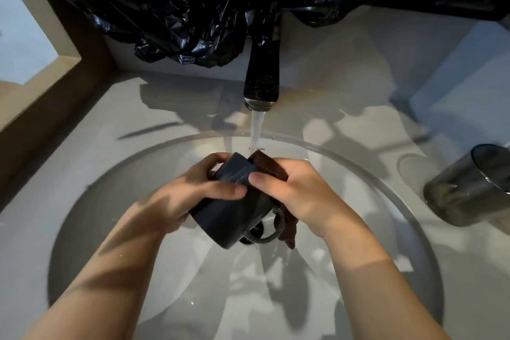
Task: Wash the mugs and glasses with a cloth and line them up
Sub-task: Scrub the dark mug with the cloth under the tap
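Over the sink (358, 174), dark mug (231, 201) between left hand (190, 193) and cloth-wrapped right hand (298, 196).

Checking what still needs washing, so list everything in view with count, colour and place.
mug: one, dark, held over the sink under the running water
cloth: one, brown, pressed against the mug
glass: one, smoky grey, on the counter right of the sink
tap: one, dark, behind the sink
sink: one, pale, round, centre
plastic sheet: one, black, draped above the tap
left grip: one, bare, curled round the mug
right grip: one, bare, holding the cloth to the mug
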Demonstrator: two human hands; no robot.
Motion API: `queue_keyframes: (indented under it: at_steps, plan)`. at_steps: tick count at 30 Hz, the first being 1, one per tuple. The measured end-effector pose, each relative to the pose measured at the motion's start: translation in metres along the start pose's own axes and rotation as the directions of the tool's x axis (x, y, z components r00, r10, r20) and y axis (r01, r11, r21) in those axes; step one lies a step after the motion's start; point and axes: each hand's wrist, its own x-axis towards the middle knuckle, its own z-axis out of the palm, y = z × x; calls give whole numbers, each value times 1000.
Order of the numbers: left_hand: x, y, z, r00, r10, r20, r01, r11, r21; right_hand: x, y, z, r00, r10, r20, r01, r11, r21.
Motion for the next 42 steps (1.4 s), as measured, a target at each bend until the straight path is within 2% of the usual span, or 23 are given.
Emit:
queue_keyframes:
  at_steps: [3,5,6,8,12,14,16,17,18,20,21,22,25,27,28,30,31,34,36,38,42]
  plan:
    - [1,-3,0,992,-44,-122,18,979,-204,5,4,-2,979,109,-172,-67,970,232]
    - [1,-4,8,986,-33,-166,-16,958,-285,7,4,2,943,200,-267,-58,887,459]
    - [2,-4,16,984,-20,-179,-35,954,-298,8,3,6,925,232,-300,-52,861,507]
    - [7,-5,29,969,-38,-242,-43,945,-324,8,3,16,917,253,-309,-72,866,495]
    - [11,-3,22,937,-188,-294,62,919,-389,9,3,26,968,188,-164,-90,876,474]
    - [9,-5,15,931,-242,-272,87,873,-480,8,5,26,993,84,-79,-54,941,333]
    - [9,-6,10,929,-280,-242,97,815,-571,5,6,28,994,-7,111,-4,995,102]
    - [9,-6,8,931,-282,-232,109,821,-560,3,7,29,980,-3,199,14,998,-56]
    - [8,-6,7,932,-281,-228,132,851,-508,3,8,31,969,24,247,43,964,-262]
    - [7,-6,6,932,-292,-217,180,889,-422,6,13,33,969,18,248,154,739,-655]
    - [7,-6,6,932,-300,-201,202,894,-399,8,15,34,970,-32,241,205,645,-736]
    - [6,-7,6,934,-306,-184,218,896,-386,7,16,36,969,-87,231,235,620,-749]
    - [10,-9,1,941,-316,-118,235,865,-444,6,13,38,971,-217,104,226,677,-700]
    - [10,-8,-2,949,-309,-62,234,822,-519,9,12,32,911,-409,61,318,599,-735]
    - [10,-9,-5,953,-299,-38,234,811,-536,9,10,27,898,-431,86,331,535,-777]
    - [10,-9,-11,955,-296,-5,248,810,-531,7,7,21,932,-305,198,323,444,-836]
    - [10,-10,-14,951,-309,0,263,810,-523,6,8,20,940,-232,250,331,447,-831]
    - [9,-10,-15,944,-330,30,301,815,-496,9,10,24,940,-171,296,342,494,-799]
    - [11,-9,-9,945,-326,20,295,827,-478,9,10,27,957,-103,272,284,541,-792]
    - [11,-8,-2,947,-316,-62,261,865,-428,5,8,28,971,27,238,178,581,-794]
    - [12,-7,7,945,-243,-218,150,916,-371,10,13,36,951,217,219,-57,822,-566]
